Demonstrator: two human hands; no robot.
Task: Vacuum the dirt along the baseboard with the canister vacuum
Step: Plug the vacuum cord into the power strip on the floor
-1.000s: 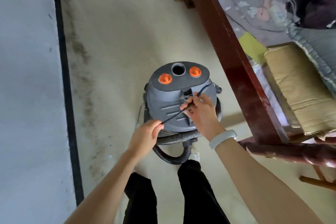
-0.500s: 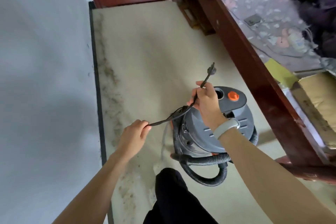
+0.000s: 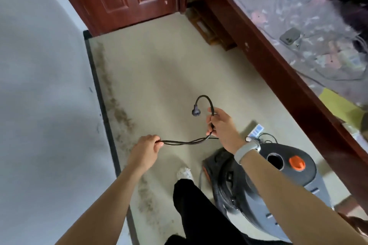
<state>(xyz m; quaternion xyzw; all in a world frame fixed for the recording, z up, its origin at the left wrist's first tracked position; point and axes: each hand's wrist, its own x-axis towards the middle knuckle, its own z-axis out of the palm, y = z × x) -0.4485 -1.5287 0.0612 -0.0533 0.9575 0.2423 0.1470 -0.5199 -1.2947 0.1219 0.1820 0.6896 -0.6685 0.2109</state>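
Left hand (image 3: 146,150), right hand (image 3: 221,125) grip black power cord (image 3: 185,142); no legible writing.

head-worn view, angled floorward

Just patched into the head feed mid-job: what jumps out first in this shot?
Centre frame, both hands stretch a black power cord above the floor: the left hand pinches one end of the slack, and the right hand grips it near the plug, which dangles unplugged. The grey canister vacuum sits at lower right beside the person's leg. A dark band of dirt runs along the black baseboard on the left.
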